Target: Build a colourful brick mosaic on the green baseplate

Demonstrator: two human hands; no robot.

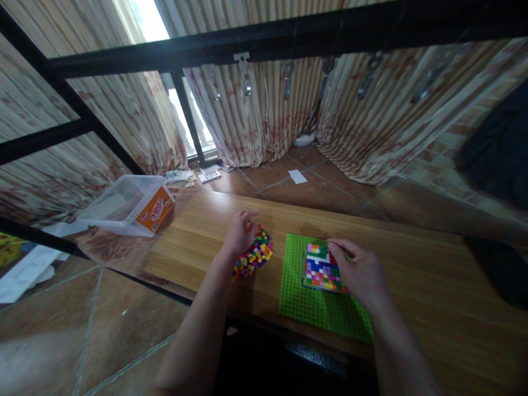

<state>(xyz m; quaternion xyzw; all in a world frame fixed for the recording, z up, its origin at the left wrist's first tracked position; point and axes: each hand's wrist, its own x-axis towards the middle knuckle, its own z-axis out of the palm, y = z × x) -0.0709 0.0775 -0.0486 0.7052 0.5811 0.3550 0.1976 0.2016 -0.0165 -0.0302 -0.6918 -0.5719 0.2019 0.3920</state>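
A square block of many-coloured toy bricks (319, 269) stands on a green studded baseplate (297, 297) on the wooden table. My right hand (358, 269) reaches over the block's right side, thumb and forefinger closed together at its far edge. Red shows beside these fingertips, but whatever they pinch is too small or hidden to name. To the left of the baseplate lies a heap of small loose bricks (259, 253) in mixed colours. My left hand (240, 234) is at the heap's left edge, fingers loosely apart and partly hidden, with nothing visible in them.
A clear plastic box (124, 203) with an orange label stands beyond the table's left end. A black object (495, 269) lies at the table's right. Black metal bars (247, 41) with hanging clips cross above. Curtains, papers and a tiled floor are behind.
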